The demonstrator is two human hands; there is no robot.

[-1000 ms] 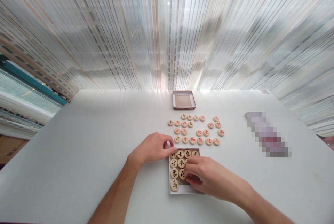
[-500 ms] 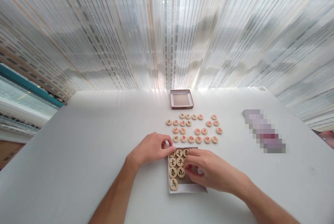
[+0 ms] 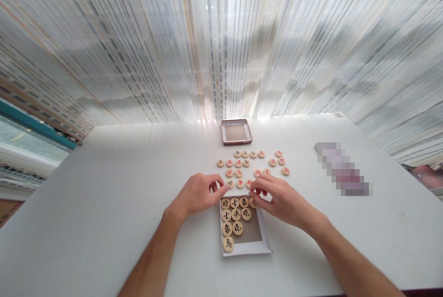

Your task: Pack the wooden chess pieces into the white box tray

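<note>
My left hand [image 3: 200, 191] is beyond the top left corner of the shallow box [image 3: 266, 239], thumb and index finger pinched at the edge of a black-marked Chinese chess piece [image 3: 230, 184]. My right hand [image 3: 278, 199] hovers over the box's far right corner. Its fingers are curled with a small gap at the tips, beside a red-marked piece [image 3: 248, 184], and it partly hides the front row. In the box, black-marked pieces lie in rows from the left: a full-looking top row, then a piece [image 3: 246, 214] ending the second row, two in the third, one in the fourth.
Several loose red- and black-marked pieces [image 3: 238, 163] lie in rows beyond the box. Behind them stands the box lid [image 3: 237, 132], inside up. A blurred flat object [image 3: 342, 170] lies at the right of the white table [image 3: 138, 163]. A sheer curtain [image 3: 194, 43] hangs behind.
My right hand has moved up from inside the box, where a further piece now shows in the second row. My left hand has moved off the box's edge to the loose black-marked piece.
</note>
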